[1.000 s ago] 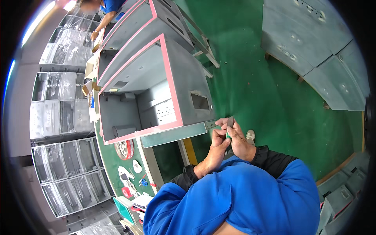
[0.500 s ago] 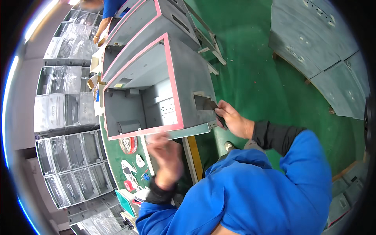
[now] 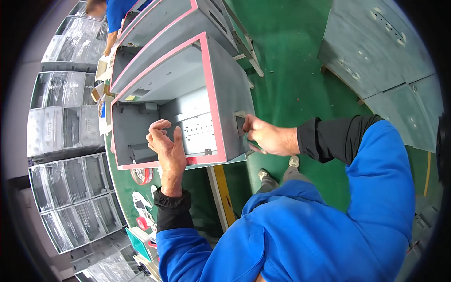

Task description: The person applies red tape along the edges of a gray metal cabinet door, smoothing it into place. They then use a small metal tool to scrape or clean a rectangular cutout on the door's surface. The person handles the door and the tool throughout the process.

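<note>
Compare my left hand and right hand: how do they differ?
Your left hand shows against the open front of the gray box; your right hand is at the cutout in its side. The left hand's thumb stands apart from its fingers; the right hand's fingers are curled. The left hand looks empty; what the right hand holds, if anything, is unclear. Both are bare, with black cuffs.

Factory workshop (stacked metal cabinets (image 3: 77, 188))
</note>
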Demonstrator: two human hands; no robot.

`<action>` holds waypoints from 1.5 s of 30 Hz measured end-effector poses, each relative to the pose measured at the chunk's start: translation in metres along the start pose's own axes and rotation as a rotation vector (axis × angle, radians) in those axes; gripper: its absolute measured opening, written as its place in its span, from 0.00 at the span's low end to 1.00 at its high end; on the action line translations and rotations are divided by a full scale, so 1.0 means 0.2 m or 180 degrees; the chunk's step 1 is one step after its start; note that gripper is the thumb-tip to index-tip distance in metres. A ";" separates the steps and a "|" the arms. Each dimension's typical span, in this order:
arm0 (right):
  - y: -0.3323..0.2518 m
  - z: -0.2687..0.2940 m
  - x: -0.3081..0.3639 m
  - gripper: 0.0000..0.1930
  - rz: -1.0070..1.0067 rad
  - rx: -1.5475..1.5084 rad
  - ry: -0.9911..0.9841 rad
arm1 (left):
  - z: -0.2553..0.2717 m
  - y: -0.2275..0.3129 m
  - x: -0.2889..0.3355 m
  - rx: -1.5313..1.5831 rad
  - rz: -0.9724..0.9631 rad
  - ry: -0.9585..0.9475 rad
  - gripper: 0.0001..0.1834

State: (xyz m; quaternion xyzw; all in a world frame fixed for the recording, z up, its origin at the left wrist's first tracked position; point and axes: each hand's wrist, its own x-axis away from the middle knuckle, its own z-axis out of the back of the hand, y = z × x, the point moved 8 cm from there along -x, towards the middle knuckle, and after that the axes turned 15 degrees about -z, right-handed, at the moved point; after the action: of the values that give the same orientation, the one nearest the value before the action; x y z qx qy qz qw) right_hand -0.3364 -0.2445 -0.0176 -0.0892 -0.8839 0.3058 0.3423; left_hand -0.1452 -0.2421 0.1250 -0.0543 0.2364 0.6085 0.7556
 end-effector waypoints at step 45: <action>0.16 -0.04 0.04 0.02 -0.0532 -0.1394 -0.0294 | 0.01 0.01 -0.01 0.0007 0.0086 -0.0035 0.18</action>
State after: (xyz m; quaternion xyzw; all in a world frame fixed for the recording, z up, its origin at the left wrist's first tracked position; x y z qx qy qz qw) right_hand -0.3376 -0.2115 -0.0282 -0.0737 -0.9482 0.0811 0.2981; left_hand -0.1473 -0.2419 0.1278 -0.0469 0.2336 0.6187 0.7486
